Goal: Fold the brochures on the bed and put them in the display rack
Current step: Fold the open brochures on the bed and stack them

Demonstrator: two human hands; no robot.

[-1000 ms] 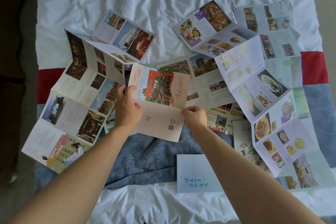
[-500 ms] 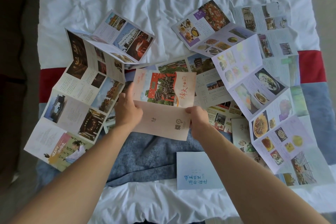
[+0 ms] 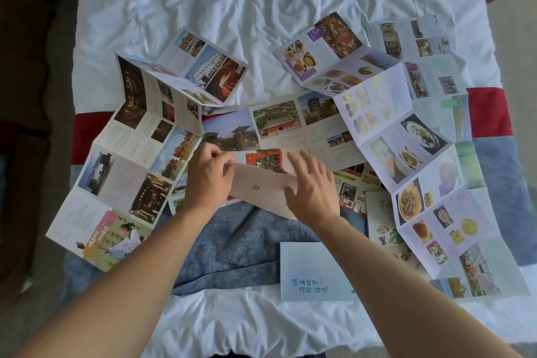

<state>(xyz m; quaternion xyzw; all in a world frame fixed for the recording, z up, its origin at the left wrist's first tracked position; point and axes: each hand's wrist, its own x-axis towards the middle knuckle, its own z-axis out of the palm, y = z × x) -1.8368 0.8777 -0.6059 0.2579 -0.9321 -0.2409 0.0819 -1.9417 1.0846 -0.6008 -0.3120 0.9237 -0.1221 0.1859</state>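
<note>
A pink-beige brochure [image 3: 261,186] with a red temple picture lies folded over in the middle of the bed. My left hand [image 3: 207,177] pinches its left edge. My right hand [image 3: 312,186] lies flat on its right half with fingers spread. Beyond it an unfolded brochure with temple photos [image 3: 279,122] is spread out. A long unfolded brochure of dark building photos [image 3: 136,154] stretches down the left. A long food brochure [image 3: 406,154] runs down the right. The display rack is not in view.
A folded pale blue brochure [image 3: 311,270] lies near the front edge. A blue-grey blanket [image 3: 232,244] sits under my forearms. White wrinkled sheet [image 3: 261,9] fills the far side; a red band [image 3: 488,110] crosses the bed. Dark floor lies at left.
The upper picture panel of the pink-beige brochure has been folded down toward me. My right hand moved from its right edge onto its top, flat. The temple brochure behind is now uncovered.
</note>
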